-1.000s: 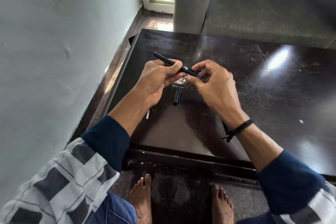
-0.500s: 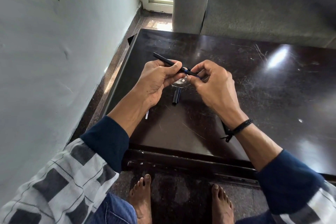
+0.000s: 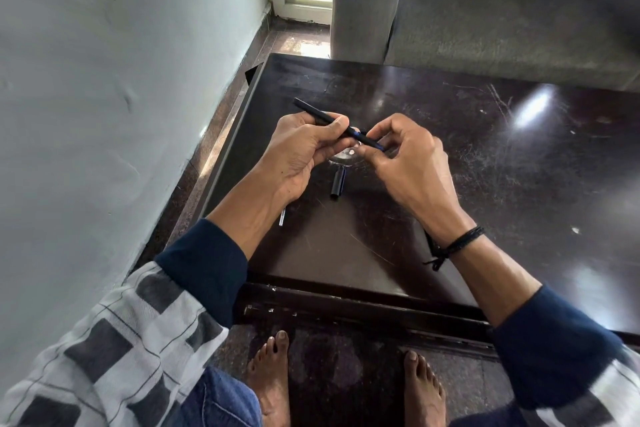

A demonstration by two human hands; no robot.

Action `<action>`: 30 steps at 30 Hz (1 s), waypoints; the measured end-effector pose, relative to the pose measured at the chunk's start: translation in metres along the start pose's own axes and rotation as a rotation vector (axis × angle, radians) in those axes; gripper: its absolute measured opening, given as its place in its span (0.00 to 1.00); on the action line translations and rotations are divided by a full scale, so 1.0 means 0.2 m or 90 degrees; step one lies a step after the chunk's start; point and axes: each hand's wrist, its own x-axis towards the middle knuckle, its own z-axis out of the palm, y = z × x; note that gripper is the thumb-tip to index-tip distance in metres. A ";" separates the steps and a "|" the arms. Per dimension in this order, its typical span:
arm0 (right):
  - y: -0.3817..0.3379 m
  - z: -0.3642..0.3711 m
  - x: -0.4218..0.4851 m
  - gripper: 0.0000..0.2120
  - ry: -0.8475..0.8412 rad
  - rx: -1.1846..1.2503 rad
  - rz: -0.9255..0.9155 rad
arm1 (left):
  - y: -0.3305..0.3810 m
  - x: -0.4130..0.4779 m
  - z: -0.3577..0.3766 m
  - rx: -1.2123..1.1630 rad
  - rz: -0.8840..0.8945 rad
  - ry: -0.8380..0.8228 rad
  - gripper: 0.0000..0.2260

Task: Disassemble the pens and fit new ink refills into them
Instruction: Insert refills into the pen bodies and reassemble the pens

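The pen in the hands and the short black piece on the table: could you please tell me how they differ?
The pen is long and slim; the black piece is short and stubby. The pen is held above the table, left hand round its barrel, right hand pinching its other end; the black piece lies loose, untouched. Both are black.

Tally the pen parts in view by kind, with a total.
black pen, held by left hand and right hand: 1
black cap, lying on the table: 1
thin pale tube, lying on the table: 1
Total: 3
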 end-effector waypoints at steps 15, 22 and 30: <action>0.00 -0.01 0.00 0.11 0.020 0.005 -0.024 | 0.00 0.01 0.00 -0.002 0.005 0.008 0.05; 0.00 0.00 0.01 0.04 0.036 0.003 -0.004 | -0.01 0.00 0.00 -0.005 -0.006 0.007 0.07; 0.01 0.00 0.01 0.09 0.025 0.000 -0.018 | 0.00 0.00 0.00 -0.006 -0.003 0.009 0.08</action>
